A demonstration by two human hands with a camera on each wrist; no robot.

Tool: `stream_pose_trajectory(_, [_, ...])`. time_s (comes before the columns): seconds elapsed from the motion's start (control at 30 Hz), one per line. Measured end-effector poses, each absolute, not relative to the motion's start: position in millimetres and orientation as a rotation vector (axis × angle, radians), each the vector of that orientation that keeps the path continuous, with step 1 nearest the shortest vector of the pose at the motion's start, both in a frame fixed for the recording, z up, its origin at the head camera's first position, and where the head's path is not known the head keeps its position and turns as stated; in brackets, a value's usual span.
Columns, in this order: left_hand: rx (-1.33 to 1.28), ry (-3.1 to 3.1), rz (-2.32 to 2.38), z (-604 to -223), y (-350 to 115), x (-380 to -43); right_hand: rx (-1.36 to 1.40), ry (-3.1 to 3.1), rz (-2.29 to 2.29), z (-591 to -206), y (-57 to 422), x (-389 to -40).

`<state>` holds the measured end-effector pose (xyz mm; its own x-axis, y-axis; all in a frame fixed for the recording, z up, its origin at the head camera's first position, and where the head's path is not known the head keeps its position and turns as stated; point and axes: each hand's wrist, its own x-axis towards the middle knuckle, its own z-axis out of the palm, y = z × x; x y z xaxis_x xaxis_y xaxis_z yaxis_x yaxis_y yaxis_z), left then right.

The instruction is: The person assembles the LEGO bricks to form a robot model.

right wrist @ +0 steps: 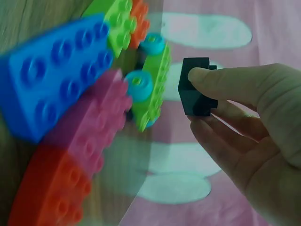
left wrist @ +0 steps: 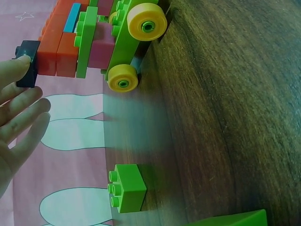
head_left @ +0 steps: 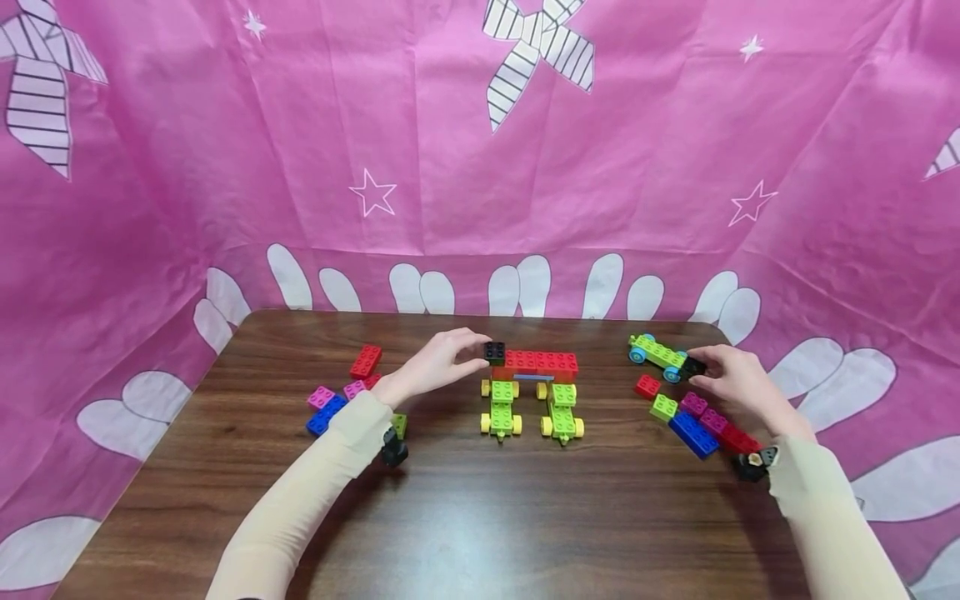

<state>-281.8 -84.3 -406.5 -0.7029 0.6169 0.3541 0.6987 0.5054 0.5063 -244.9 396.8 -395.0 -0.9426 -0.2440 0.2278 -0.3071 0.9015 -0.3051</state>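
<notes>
My left hand [head_left: 444, 363] pinches a black brick [left wrist: 29, 63] between thumb and fingers at the left end of the red bricks [head_left: 542, 362]. Those red bricks lie across two lime-green wheeled bases with yellow wheels [head_left: 501, 423], and a thin blue piece shows under them. On the right, my right hand [head_left: 738, 382] holds another black brick [right wrist: 195, 87], thumb on one face and fingers on the opposite side. In the right wrist view that brick is apart from a lime-green car base with blue wheels [right wrist: 153, 87], whose far end points left in the head view.
Left of the structure lie a red brick [head_left: 366, 362], pink bricks [head_left: 321, 397], a blue brick [head_left: 326, 414] and a green brick [left wrist: 129, 188]. Near my right hand are a small red brick [head_left: 647, 386], a lime-green brick [head_left: 663, 407] and a long blue brick [head_left: 693, 434].
</notes>
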Motion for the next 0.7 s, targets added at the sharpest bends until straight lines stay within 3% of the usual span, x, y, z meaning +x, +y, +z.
stream_pose_trajectory(0.23, [-1.142, -2.624, -0.965, -405, -85, -282, 0.457, -2.867, 0.591, -387, 364, -242])
stream_pose_trajectory(0.7, [-1.152, -2.622, -0.983, -404, -84, -282, 0.831, -2.619, 0.504, -371, 315, -246])
